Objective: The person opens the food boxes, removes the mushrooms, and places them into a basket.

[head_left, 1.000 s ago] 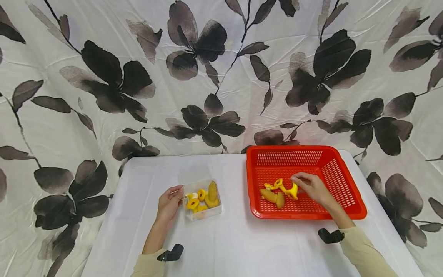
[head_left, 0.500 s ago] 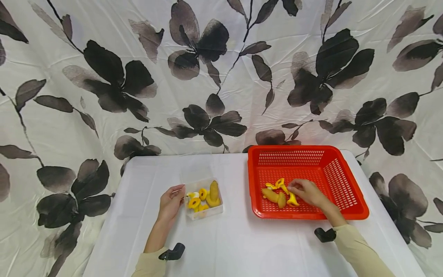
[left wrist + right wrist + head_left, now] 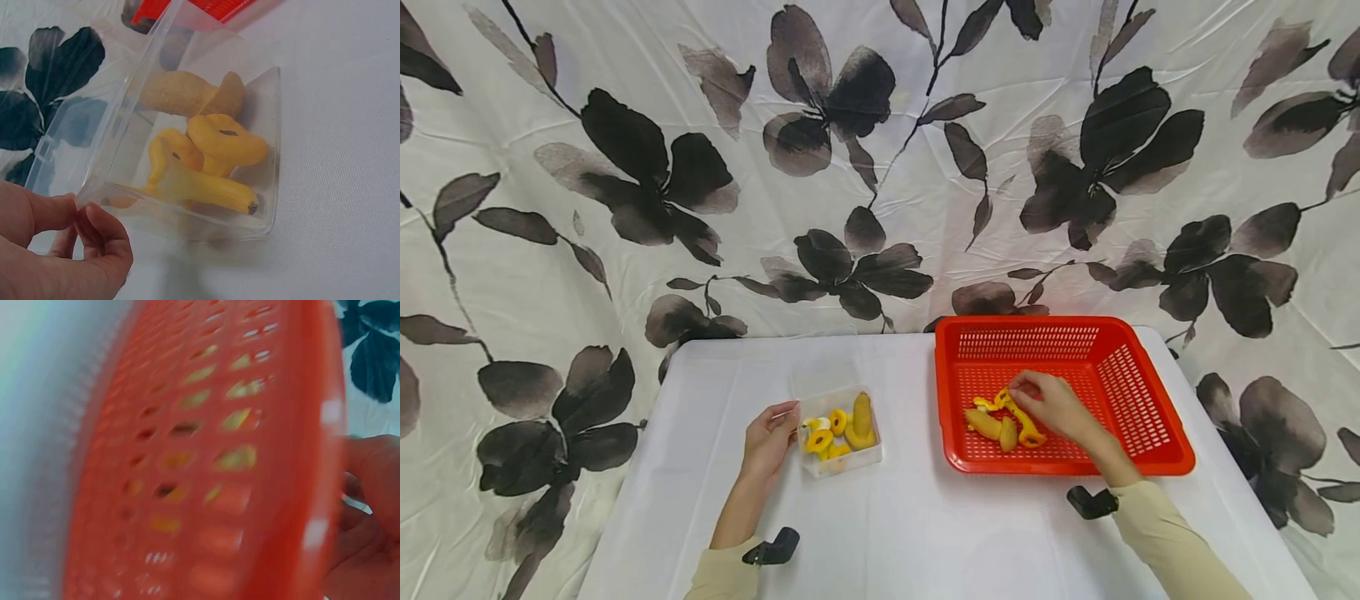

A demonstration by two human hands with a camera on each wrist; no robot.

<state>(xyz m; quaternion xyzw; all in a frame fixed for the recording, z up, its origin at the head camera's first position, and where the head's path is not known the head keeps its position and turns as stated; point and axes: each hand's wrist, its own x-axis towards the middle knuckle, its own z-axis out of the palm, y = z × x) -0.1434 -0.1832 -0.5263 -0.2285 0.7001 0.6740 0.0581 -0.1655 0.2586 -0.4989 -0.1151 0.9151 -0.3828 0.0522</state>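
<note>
My left hand pinches the near-left edge of a clear plastic box between thumb and fingertips. Inside it lie yellow trumpet-shaped mushrooms and tan, smooth lumpy pieces. Over the red plastic basket, my right hand hovers with loosely bent fingers; nothing shows between them. Just below its fingertips are yellow mushrooms, with tan pieces beside them. In the right wrist view the basket's wall hides most of the contents, and the hand shows only in part.
The box's clear lid stands folded back behind it. Box and basket rest apart on a white-covered table. A white cloth with dark flowers hangs right behind the table. Each wrist wears a black camera.
My right hand lowered a yellow mushroom into the basket, let go of it, and moved up and left over the pile. The left hand has stayed at the box.
</note>
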